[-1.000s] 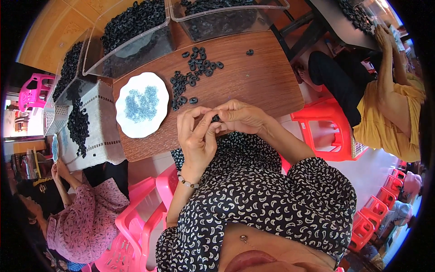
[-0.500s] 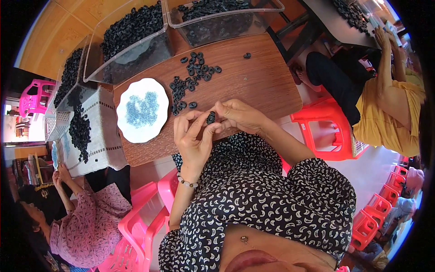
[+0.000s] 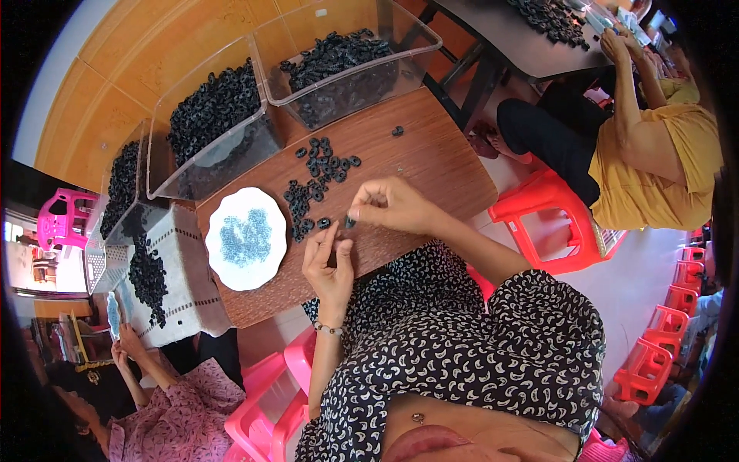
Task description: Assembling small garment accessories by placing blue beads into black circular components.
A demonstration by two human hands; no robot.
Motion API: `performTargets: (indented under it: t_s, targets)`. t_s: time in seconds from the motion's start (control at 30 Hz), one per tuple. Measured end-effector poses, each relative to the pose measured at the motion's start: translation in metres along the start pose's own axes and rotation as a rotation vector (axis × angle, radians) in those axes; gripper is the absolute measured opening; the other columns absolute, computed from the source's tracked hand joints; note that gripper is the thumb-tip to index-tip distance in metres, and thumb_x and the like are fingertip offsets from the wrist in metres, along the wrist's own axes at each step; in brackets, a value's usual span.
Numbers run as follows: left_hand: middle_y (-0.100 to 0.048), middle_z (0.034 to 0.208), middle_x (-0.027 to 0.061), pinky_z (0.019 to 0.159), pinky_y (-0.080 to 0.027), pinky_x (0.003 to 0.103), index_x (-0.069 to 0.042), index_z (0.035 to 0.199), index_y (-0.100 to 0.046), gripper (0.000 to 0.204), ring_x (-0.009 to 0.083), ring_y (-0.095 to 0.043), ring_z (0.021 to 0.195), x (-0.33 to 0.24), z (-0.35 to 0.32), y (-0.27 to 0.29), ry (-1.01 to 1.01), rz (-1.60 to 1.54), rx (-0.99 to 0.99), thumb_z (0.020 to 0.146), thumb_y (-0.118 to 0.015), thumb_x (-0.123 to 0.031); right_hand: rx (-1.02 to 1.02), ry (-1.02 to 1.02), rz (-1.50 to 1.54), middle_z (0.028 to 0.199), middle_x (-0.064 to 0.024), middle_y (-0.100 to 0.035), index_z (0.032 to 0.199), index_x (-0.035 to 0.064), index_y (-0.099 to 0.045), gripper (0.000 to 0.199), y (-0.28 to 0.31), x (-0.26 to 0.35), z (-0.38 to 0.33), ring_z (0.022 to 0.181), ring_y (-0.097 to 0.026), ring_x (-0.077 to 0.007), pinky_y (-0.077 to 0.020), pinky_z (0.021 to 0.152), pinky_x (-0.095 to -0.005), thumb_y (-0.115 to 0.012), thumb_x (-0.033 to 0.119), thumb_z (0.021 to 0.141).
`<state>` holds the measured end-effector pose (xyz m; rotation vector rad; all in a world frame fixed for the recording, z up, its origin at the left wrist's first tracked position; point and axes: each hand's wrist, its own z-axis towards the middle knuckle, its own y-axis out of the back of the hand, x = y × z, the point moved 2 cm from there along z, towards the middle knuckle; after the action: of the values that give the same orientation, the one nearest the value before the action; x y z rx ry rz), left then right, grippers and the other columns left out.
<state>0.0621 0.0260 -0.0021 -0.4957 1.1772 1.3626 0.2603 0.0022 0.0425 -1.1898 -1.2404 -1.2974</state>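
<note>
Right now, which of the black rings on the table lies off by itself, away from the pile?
The single black ring near the right-hand clear bin; the others cluster in the loose pile.

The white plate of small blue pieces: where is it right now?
In the head view the white plate lies on the brown table, left of the left hand and beside the loose black rings.

Bare brown table (image 3: 431, 165) lay open to the right of the loose black rings (image 3: 315, 181), giving a hand free passage there. To the left, the white plate (image 3: 246, 239) of blue pieces blocked the way. Two clear bins (image 3: 231, 123) of rings walled off the far edge. Both hands hovered over the near edge.
</note>
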Motion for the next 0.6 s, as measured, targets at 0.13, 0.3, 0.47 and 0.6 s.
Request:
performTargets:
  t_s: [0.13,0.3,0.47,0.6]
  targets:
    - [-0.068,0.093,0.0091,0.07,-0.05,0.027,0.001,0.109,-0.075,0.02,0.0126,-0.061,0.078,-0.004,0.005,0.002,0.165,-0.176,-0.039,0.099,-0.067,-0.013,-0.183,0.24,-0.224,0.081,0.0016,-0.068,0.09,0.0035,-0.07,0.017,0.034,0.052,0.033,0.074,-0.057,-0.0032,-0.0461,0.065,-0.0229,-0.073,0.02,0.094]
    - [-0.068,0.087,0.0072,0.065,-0.047,0.025,0.003,0.102,-0.077,0.018,0.0111,-0.059,0.073,-0.004,0.006,-0.001,0.126,-0.156,-0.016,0.099,-0.067,-0.012,-0.682,0.722,-0.715,0.086,-0.0084,-0.071,0.105,0.006,-0.073,0.022,0.088,0.119,0.107,0.071,-0.062,-0.0143,-0.0501,0.066,-0.0286,-0.074,0.022,0.09]
    - [-0.068,0.086,0.007,0.067,-0.047,0.025,0.002,0.103,-0.077,0.017,0.0114,-0.058,0.075,0.004,0.001,0.0,0.186,-0.164,-0.024,0.098,-0.068,-0.012,-0.706,0.73,-0.786,0.086,-0.0105,-0.072,0.106,0.0079,-0.074,0.027,0.09,0.115,0.121,0.081,-0.065,-0.0297,-0.0522,0.079,-0.0407,-0.074,0.027,0.088]
    - [-0.068,0.086,0.0075,0.068,-0.047,0.026,0.003,0.103,-0.077,0.017,0.0118,-0.059,0.076,0.002,0.001,0.001,0.146,-0.146,-0.029,0.097,-0.068,-0.011,-0.432,0.499,-0.716,0.078,-0.0095,-0.07,0.1,0.0028,-0.073,0.02,0.073,0.075,0.09,0.065,-0.06,-0.0164,-0.0508,0.063,-0.0307,-0.072,0.021,0.092]
